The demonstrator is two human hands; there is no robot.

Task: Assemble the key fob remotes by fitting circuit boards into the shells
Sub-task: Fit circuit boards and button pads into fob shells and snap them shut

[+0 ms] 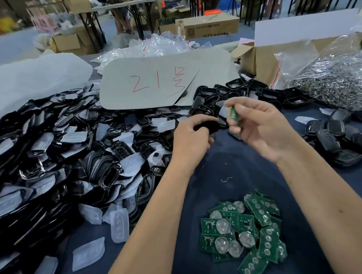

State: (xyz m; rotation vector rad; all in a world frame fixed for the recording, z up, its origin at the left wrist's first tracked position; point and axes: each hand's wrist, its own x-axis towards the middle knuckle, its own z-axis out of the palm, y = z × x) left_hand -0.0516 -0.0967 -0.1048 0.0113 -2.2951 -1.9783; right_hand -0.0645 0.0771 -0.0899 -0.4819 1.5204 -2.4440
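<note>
- Far left, a deep heap of black shells point(57, 156) mixed with translucent button pads point(119, 225) covers the dark blue table cloth point(225, 168). Reaching in carelessly could send parts sliding toward the working gap.
- Behind the heap lies a grey card with red writing point(164, 81), resting partly on the parts.
- The left hand point(189, 139) grips a black shell point(209, 126) above the cloth, fingers curled round it. The frame is blurred here, so which way its cavity faces cannot be told.
- Just right of it, the right hand point(259, 126) pinches a green circuit board point(234, 113) between thumb and fingertips, held close to the shell but seemingly not yet seated.
- Judged risk: the board goes in tilted or reversed, and pressing then could bend it or crack the shell's clips. A loose pinch could also drop the board into the black heap, where it would be hard to find.
- Nearer the person, a pile of spare circuit boards point(243, 227) with round silver battery holders lies under the right forearm; a dropped elbow could scatter them.
- Far right, closed black fobs point(335, 139) sit below a bag of metal rings point(338, 80).
</note>
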